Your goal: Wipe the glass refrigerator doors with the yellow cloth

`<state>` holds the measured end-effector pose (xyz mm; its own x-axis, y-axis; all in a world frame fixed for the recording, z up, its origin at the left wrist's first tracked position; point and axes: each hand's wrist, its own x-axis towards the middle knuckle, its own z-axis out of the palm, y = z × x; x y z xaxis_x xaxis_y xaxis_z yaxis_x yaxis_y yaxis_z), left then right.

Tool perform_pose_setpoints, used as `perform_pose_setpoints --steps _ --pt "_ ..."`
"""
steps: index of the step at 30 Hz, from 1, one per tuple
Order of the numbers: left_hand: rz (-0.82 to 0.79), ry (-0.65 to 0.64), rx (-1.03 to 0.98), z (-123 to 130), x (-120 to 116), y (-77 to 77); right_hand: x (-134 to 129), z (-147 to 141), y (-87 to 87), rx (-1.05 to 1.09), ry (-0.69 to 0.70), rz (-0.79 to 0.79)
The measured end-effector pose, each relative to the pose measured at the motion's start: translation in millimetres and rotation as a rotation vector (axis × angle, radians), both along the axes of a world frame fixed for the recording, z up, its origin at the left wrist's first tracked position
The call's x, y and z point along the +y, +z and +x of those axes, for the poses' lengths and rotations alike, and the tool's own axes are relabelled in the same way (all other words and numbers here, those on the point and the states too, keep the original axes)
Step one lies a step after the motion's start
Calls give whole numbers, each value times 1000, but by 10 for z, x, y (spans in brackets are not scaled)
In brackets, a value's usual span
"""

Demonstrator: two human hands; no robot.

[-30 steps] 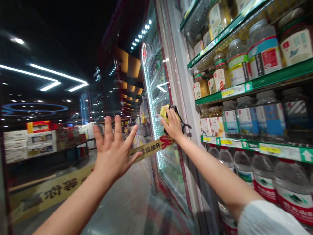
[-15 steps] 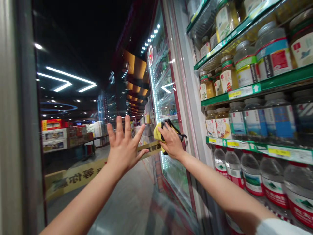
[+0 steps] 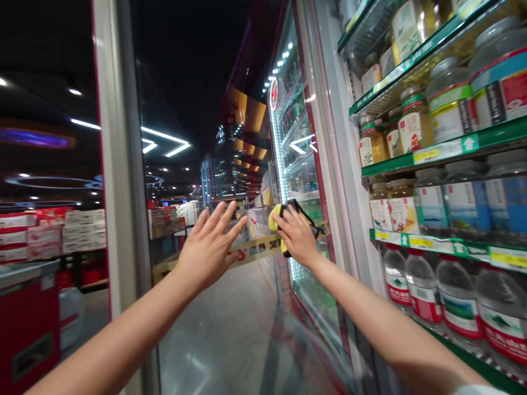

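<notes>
Beside the glass cooler door (image 3: 307, 164): both arms reach forward.
Right hand (image 3: 297, 237): fingers curl around a yellow object (image 3: 276, 219) with black straps, held against the door's glass.
Left hand (image 3: 208, 247): fingers spread wide, holding nothing, near the yellow object.
Right of the door: green shelves (image 3: 444, 145) carry glass jars (image 3: 414, 126) and water bottles (image 3: 457, 299).
Farther off: yellow tape (image 3: 255, 249) and stacked boxes (image 3: 82, 225).
</notes>
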<state>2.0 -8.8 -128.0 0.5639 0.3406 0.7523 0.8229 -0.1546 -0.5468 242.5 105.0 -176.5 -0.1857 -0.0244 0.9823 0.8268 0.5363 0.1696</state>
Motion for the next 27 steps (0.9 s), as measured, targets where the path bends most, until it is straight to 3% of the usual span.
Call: perform_pose_setpoints --steps 4,6,9,11,13,16,18,20,23,25,27 --pt "47 52 -33 -433 -312 -79 4 -121 352 341 76 18" --pt "47 54 -35 -515 -360 -106 -65 -319 455 371 90 10" --pt "54 57 -26 -516 -343 -117 -221 -555 260 129 151 57" --pt "53 70 -16 -503 -336 -110 -279 -548 34 -93 199 104" --pt "32 92 6 -521 -363 -97 -267 -448 -81 -154 202 119" --pt "14 106 24 -612 -460 -86 -192 -399 65 111 144 71" --pt "37 101 10 -685 -528 -98 -194 -545 224 274 114 29" --pt "67 95 -11 -739 -571 -122 -261 -773 255 278 98 17" --pt "81 97 -19 -782 -589 -167 -396 -984 -16 -9 116 62" --pt "82 102 -19 -810 -590 -196 -428 -949 -242 -251 153 106" --pt "83 102 -31 -853 -594 -220 -402 -860 -322 -296 171 121"
